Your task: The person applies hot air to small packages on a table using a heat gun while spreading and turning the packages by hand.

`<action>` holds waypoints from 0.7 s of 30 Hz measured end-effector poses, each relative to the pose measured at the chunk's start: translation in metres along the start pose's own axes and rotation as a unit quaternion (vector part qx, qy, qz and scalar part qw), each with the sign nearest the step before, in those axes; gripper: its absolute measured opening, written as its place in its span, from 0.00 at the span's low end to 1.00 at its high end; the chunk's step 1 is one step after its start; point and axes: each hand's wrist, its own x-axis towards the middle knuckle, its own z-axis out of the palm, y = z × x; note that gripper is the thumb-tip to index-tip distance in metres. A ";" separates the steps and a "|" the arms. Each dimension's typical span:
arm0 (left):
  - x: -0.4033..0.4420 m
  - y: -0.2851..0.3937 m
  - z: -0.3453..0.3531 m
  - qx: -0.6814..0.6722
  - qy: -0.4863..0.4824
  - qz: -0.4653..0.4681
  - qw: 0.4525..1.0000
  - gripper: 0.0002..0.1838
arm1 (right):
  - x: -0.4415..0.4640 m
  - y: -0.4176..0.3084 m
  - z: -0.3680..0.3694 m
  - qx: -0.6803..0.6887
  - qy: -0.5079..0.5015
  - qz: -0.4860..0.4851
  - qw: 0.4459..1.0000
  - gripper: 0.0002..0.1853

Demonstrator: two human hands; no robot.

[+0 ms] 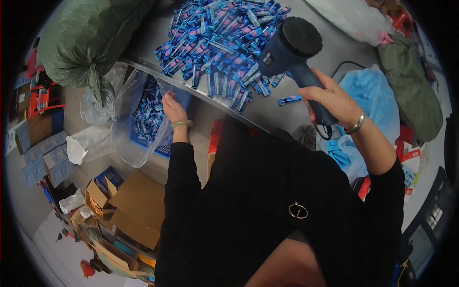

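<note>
My right hand [334, 101] is wrapped round the handle of a dark blue hair dryer [282, 48], raised over the metal table [191, 93]. Its round black end with a toothed rim faces up toward me. Beneath and beyond it lies a large heap of small blue-and-pink wrapped packets [215, 38]. My left hand [175, 109] is at the table's front edge, its fingers closed at the rim of a clear plastic bag [126, 143]. The bag lines a blue basket [162, 149] with many more packets [148, 115] inside.
A tied green sack [91, 38] bulges at the upper left. On the right stand a bag of light blue pieces [368, 95] and another green sack [411, 81]. Cardboard boxes [138, 201] are at the lower left. A black cord [342, 64] runs across the table.
</note>
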 end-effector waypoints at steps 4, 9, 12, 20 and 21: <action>-0.003 0.000 0.002 0.005 -0.002 0.002 1.000 0.24 | -0.024 0.009 -0.018 -0.026 0.026 0.060 0.998 0.28; -0.004 0.005 0.008 -0.003 -0.016 0.013 1.000 0.24 | -0.011 0.003 0.006 0.001 -0.009 0.006 1.000 0.27; -0.003 0.009 0.010 0.005 -0.021 0.016 1.000 0.23 | 0.025 0.000 0.032 0.015 -0.023 -0.073 0.997 0.28; -0.004 0.006 -0.002 -0.027 0.020 0.007 0.999 0.23 | 0.016 -0.014 0.025 -0.023 -0.015 -0.056 0.998 0.28; -0.005 0.005 -0.004 -0.014 0.017 0.011 1.000 0.23 | 0.012 -0.017 0.027 -0.026 -0.025 -0.027 0.999 0.31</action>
